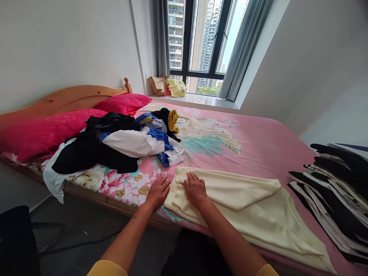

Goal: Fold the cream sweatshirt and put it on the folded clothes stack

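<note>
A cream cloth (247,203) lies spread along the near edge of the bed (258,142), partly folded over itself. My right hand (196,187) rests flat on its left end, fingers apart. My left hand (158,191) lies flat beside it, on the pink flowered sheet at the cloth's left edge, fingertips touching the cloth. Neither hand grips anything.
A heap of black, white and blue clothes (120,143) lies at the left, by two red pillows (46,132). A stack of black and white folded garments (336,191) sits at the right. Bags (169,87) stand on the window sill. A cable (74,243) runs over the dark floor.
</note>
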`<state>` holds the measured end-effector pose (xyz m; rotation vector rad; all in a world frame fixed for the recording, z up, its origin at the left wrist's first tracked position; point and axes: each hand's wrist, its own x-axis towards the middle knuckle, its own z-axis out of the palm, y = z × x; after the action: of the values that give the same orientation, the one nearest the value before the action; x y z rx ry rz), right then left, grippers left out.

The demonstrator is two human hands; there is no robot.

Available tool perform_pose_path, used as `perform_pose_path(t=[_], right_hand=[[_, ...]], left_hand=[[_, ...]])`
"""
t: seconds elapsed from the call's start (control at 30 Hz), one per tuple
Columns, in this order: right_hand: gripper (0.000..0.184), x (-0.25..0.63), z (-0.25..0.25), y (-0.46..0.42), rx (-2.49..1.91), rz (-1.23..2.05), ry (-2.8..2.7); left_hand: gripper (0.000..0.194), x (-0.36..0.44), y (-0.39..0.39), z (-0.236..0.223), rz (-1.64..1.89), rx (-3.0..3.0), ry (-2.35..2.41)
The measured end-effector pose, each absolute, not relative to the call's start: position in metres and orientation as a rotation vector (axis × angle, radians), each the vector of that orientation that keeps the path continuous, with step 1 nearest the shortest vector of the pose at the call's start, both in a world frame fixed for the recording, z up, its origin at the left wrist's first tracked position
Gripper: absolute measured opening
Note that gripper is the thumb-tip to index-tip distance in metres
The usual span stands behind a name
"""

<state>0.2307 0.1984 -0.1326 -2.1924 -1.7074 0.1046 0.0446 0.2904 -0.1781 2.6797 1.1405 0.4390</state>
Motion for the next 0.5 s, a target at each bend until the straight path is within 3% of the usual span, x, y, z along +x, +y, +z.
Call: perform_pose_path(t=[0.13, 0.3, 0.5], right_hand=[[0.046, 0.231, -0.142, 0.192, -2.095, 0.104, -1.624], [0.044, 0.230, -0.171, 0.186, -2.033, 0.165, -1.512], [0.044, 0.229, -0.178, 0.189, -1.961, 0.170, -1.411]], left_hand=[[0.046, 0.036, 0.300, -0.174, 0.322, 2.725, 0.975], [0.070, 0.034, 0.297, -0.163, 0.107, 2.780, 0.977], [0.057, 0.060, 0.276, -0.163, 0.185, 2.725, 1.178]])
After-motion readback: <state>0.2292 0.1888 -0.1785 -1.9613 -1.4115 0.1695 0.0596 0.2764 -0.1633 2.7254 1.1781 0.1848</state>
